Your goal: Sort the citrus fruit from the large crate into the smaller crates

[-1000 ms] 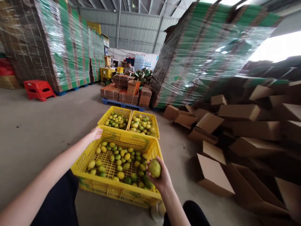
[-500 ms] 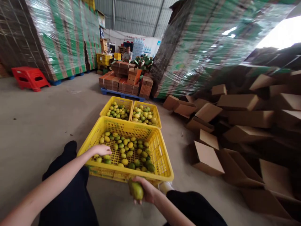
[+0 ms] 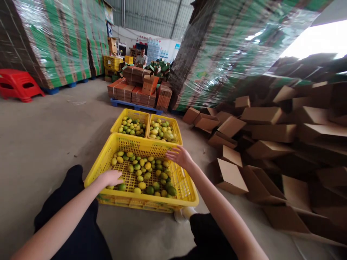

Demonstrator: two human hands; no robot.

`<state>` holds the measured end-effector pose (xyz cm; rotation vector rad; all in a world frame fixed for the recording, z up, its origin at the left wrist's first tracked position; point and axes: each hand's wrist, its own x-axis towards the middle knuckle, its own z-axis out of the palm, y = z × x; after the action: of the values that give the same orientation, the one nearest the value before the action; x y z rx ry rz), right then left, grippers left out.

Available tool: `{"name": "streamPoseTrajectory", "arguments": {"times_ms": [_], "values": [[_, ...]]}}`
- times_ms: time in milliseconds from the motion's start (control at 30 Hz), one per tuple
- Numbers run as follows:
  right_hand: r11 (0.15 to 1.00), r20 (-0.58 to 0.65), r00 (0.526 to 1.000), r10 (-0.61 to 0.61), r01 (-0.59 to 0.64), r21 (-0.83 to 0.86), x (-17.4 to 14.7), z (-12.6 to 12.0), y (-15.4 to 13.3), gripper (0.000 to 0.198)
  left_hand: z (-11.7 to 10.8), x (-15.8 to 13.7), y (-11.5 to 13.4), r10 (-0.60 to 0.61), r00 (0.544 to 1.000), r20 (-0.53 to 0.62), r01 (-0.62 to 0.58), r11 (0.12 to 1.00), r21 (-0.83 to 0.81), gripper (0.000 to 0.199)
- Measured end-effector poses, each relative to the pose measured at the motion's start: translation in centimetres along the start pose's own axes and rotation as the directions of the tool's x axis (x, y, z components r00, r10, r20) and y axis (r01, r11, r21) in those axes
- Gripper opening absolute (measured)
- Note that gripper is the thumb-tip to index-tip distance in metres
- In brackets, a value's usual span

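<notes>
In the head view, a large yellow plastic crate (image 3: 141, 202) stands in front of me with loose green and yellow lemons (image 3: 139, 172) on its slatted bottom. My left hand (image 3: 110, 177) reaches in over its left side, palm down, fingers stretched just above a few lemons; nothing shows in it. My right hand (image 3: 180, 157) is open over the back right wall, fingers spread and empty. Behind stand two smaller yellow crates, the left crate (image 3: 116, 124) and the right crate (image 3: 179, 131), both holding lemons. A blurred greenish-yellow lemon (image 3: 169, 136) shows at the right crate.
Cardboard boxes (image 3: 231, 176) lie heaped on the right. A blue pallet (image 3: 135, 106) with flat cartons stands beyond the crates. Tall wrapped stacks rise at left (image 3: 67, 43) and right (image 3: 214, 54). A red stool (image 3: 20, 85) is far left. A person (image 3: 141, 57) is at the back.
My right hand has moved from the crate's front, where it held a lemon, forward over its back wall and has let go. My left hand stays at the crate's left side, fingers straighter.
</notes>
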<state>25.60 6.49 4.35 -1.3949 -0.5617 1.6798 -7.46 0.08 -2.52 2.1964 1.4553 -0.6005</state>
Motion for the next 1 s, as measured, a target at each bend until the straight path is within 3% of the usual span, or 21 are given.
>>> {"name": "streamPoseTrajectory", "arguments": {"times_ms": [167,300,467,600,700,833,1000], "values": [[0.953,0.138,0.957,0.257,-0.227,-0.200,-1.7,-2.0,7.8,0.022,0.3,0.3,0.1,0.004,0.998,0.057,-0.006,0.999,0.036,0.044],[0.933,0.165,0.942,0.292,-0.243,-0.264,-2.9,-4.3,11.7,0.019,0.9,1.3,0.2,0.044,0.995,0.095,-0.046,0.999,0.021,0.045],[0.963,0.050,0.978,0.205,-0.192,-0.188,-2.7,-5.9,11.8,0.012,1.5,2.8,-0.2,0.097,0.984,0.149,-0.094,0.995,-0.028,0.042],[0.971,0.087,0.979,0.182,-0.165,-0.174,-2.5,-5.7,11.0,0.008,1.3,5.7,-0.9,0.146,0.970,0.195,-0.136,0.989,-0.064,0.034],[0.947,0.113,0.975,0.193,-0.155,-0.280,-2.4,-6.2,10.8,0.009,1.8,8.9,-1.2,0.115,0.976,0.183,-0.104,0.992,-0.067,0.030],[0.793,0.118,0.974,0.191,-0.082,-0.604,-1.3,-8.5,11.1,0.010,4.9,12.9,-1.7,0.006,0.975,0.224,0.001,1.000,-0.031,0.028],[0.394,0.120,0.982,0.142,0.055,-0.917,2.9,-11.6,13.1,0.006,9.6,15.1,-3.4,-0.025,0.925,0.380,0.031,0.999,-0.012,0.023]]}}
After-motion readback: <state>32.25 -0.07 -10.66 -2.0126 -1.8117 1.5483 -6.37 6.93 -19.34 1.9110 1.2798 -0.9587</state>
